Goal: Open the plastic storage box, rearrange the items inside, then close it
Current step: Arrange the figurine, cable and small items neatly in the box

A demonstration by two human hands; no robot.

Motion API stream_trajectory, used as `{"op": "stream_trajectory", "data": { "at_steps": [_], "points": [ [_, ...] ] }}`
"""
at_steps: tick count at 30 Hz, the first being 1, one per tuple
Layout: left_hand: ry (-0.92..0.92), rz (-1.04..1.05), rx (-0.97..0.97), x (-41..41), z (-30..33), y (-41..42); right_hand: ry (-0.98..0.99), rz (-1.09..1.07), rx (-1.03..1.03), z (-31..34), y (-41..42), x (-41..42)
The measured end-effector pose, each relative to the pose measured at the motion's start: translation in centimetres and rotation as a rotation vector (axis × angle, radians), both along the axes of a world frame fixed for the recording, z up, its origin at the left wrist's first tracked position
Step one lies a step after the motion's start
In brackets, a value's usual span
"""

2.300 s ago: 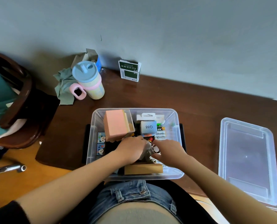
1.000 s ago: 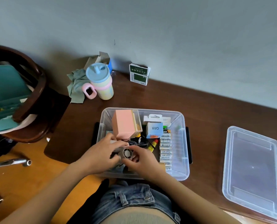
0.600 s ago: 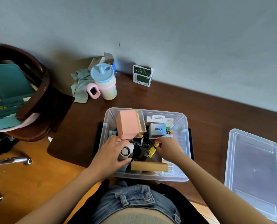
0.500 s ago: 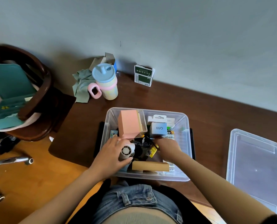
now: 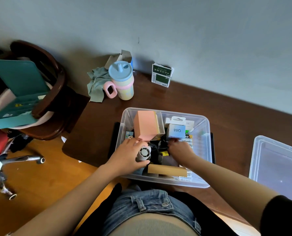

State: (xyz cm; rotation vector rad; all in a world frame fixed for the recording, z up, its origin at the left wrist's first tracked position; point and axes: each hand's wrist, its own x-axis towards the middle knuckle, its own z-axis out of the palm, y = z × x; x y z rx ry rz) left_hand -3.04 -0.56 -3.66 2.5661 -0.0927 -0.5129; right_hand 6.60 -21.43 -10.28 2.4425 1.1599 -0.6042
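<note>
right hand (image 5: 179, 149) fingertips blurred, grasp unclear

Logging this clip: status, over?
Left hand grips small fan. Right hand reaching at blue box, grasp unclear. Storage box open; lid aside.

- The dark brown glossy wooden desk (image 5: 201, 103) is showing a reddish sheen.
- The clear plastic storage box (image 5: 207, 150) is showing a salmon-pink cardboard box (image 5: 146, 126) and a pale blue carton (image 5: 176, 132) printed "Q88".
- The pastel cup (image 5: 123, 82) is wearing a light blue lid and pink handle.
- The grey-green crumpled cloth (image 5: 96, 84) is lying plain.
- The green-and-white packet (image 5: 162, 75) is bearing white lettering.
</note>
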Motion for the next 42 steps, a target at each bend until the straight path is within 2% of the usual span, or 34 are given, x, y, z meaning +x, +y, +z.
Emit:
{"op": "stream_trajectory", "data": {
  "at_steps": [3,5,10,12,18,21,26,28,32,35,37,39,42],
  "points": [
    [-0.006,-0.004,0.0,0.0,0.1,0.1,-0.004,-0.012,-0.016,1.1,0.4,0.1],
    [-0.007,-0.008,0.0,0.0,0.1,0.1,0.047,-0.094,-0.01,2.2,0.5,0.3],
    [-0.014,-0.018,-0.022,0.0,0.1,0.3,0.333,-0.275,0.006,5.1,-0.5,0.5],
    [-0.012,-0.031,-0.023,0.1,0.1,0.5,0.425,-0.361,0.091,6.7,-0.5,0.5],
    [-0.023,-0.086,-0.007,0.0,-0.3,0.9,0.738,-0.639,0.535,11.6,2.9,-0.2],
    [-0.037,-0.088,-0.021,-0.3,-0.2,0.9,0.716,-0.646,0.677,13.2,5.6,-0.3],
    [-0.07,-0.091,-0.04,-0.8,0.2,0.9,0.3,-0.527,0.612,13.5,10.0,0.1],
    [-0.067,-0.092,-0.039,-0.8,0.2,1.1,0.245,-0.512,0.573,13.4,11.8,1.0],
    [-0.038,-0.129,-0.045,-0.5,0.3,1.3,0.312,-0.527,0.591,14.1,13.7,2.8],
    [-0.02,-0.148,-0.029,-0.2,0.4,1.4,0.433,-0.506,0.659,14.6,11.3,3.1],
    [-0.003,-0.141,-0.032,-0.1,0.4,1.4,0.643,-0.492,0.534,14.4,8.4,2.4],
    [0.019,-0.135,-0.039,0.0,0.4,1.3,0.772,-0.487,0.393,13.5,6.1,0.7],
    [0.04,-0.13,-0.055,0.3,0.5,1.2,0.697,-0.459,0.364,11.4,5.0,-2.3]
  ]
}}
